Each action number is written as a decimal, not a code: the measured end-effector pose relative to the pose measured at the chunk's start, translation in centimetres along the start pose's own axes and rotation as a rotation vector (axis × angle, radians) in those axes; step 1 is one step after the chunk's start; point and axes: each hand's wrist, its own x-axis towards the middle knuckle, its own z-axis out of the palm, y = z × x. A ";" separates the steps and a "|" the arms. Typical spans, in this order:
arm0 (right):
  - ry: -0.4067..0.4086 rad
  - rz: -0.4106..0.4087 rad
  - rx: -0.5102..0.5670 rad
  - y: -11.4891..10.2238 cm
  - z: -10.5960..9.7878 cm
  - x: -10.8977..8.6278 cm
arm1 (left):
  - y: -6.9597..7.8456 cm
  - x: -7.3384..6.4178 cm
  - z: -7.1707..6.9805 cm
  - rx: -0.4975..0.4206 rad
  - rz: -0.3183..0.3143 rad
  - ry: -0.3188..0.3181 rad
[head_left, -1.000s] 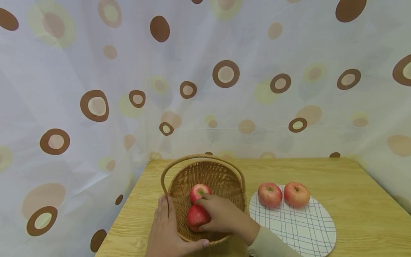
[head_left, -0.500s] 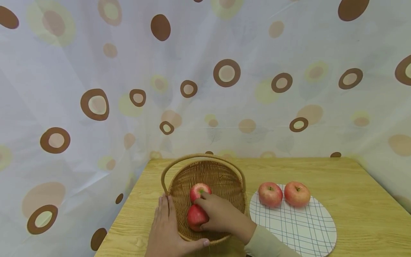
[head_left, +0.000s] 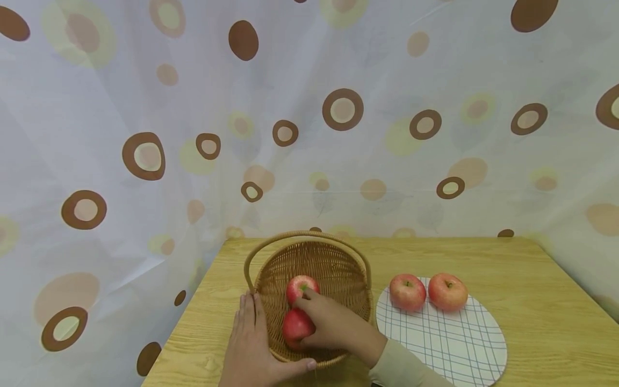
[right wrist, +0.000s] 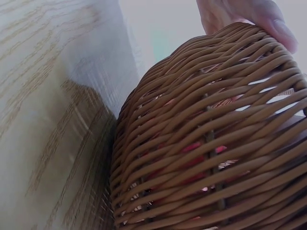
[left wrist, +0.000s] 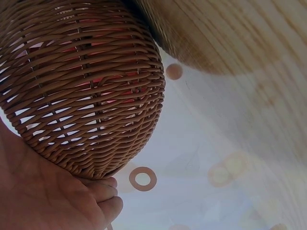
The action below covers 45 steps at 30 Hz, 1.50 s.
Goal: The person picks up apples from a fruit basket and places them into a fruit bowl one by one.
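Note:
A wicker basket (head_left: 338, 269) with an arched handle stands on the table, holding two red apples. My right hand (head_left: 336, 325) reaches in over its right side and grips the nearer apple (head_left: 295, 327), partly covering it. The farther apple (head_left: 299, 286) sits just behind, close to my index finger. Along the basket's left rim lies my left hand (head_left: 253, 349), fingers straight, thumb stretched along the front rim. The left wrist view shows that palm (left wrist: 53, 191) against the woven wall (left wrist: 91, 91). In the right wrist view, the weave (right wrist: 206, 134) hides most of the red fruit inside.
To the right of the basket lies a white oval mat (head_left: 450, 344) with blue grid lines. Two more apples, one red (head_left: 408, 293) and one paler (head_left: 448, 293), rest on its far part. A patterned curtain (head_left: 300, 161) hangs behind the wooden table (head_left: 556, 322).
Hardly anything differs. My right wrist has shifted slightly left; its grip on the nearer apple and my left hand on the rim look the same.

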 end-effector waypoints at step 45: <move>0.148 -0.142 0.156 1.0 -3.3 -4.1 | -0.1 0.1 -0.3 -0.022 -0.011 -0.026</move>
